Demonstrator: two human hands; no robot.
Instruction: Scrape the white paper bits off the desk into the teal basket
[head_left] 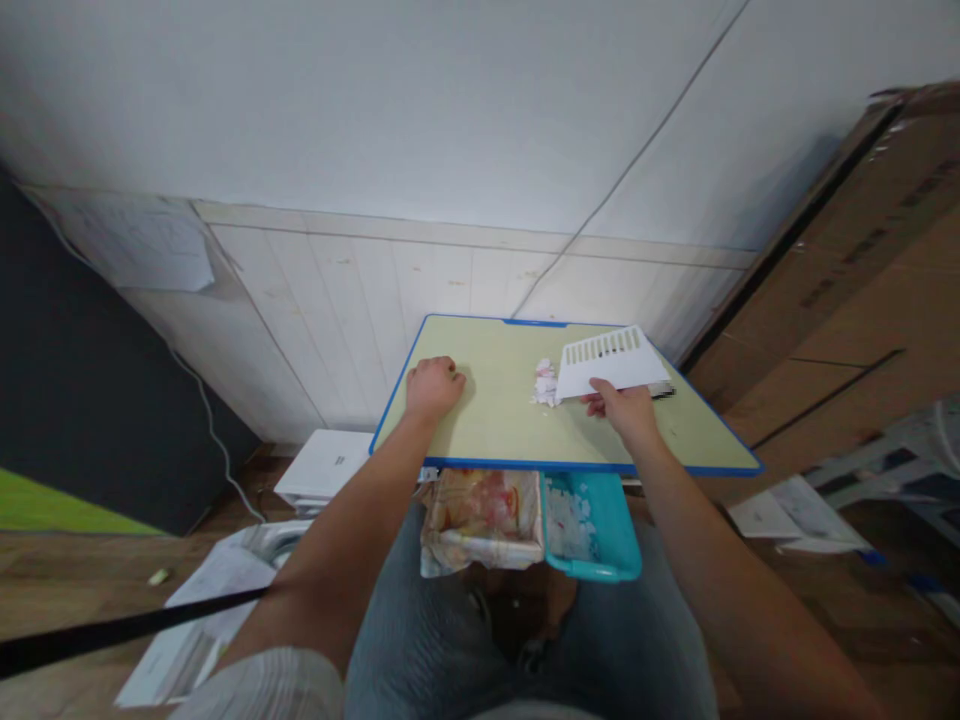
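One white slotted sheet [600, 375], thin-looking, over the R half of the worktop [495, 385], row of slots along its far side. Prob. v. light; looks stiff enough to stay flat when held from one side, w/ some flex likely across the slotted strip, since there's less material there. Smooth face, so maybe a bit slippery if fingers are dry; not esp. fragile, though the thin bars btwn slots could bend or tear. Best hold: the plain near edge, thumb on top & fingers under, well away from the slots.

R hand [622, 408] has it approx. that way: closed in a pinch on the near edge, thumb on the upper face, other fingers below. A small dark-ended item [663, 391] pokes out by the sheet's near R corner; too small to ID, & can't tell if it's gripped too. L hand [435, 387] rests on the worktop's L side, fingers loosely curled in, nothing visible in it.

Pile of paper scraps [546, 384] sits btwn the hands, right by the sheet's L edge; can't tell if they touch.
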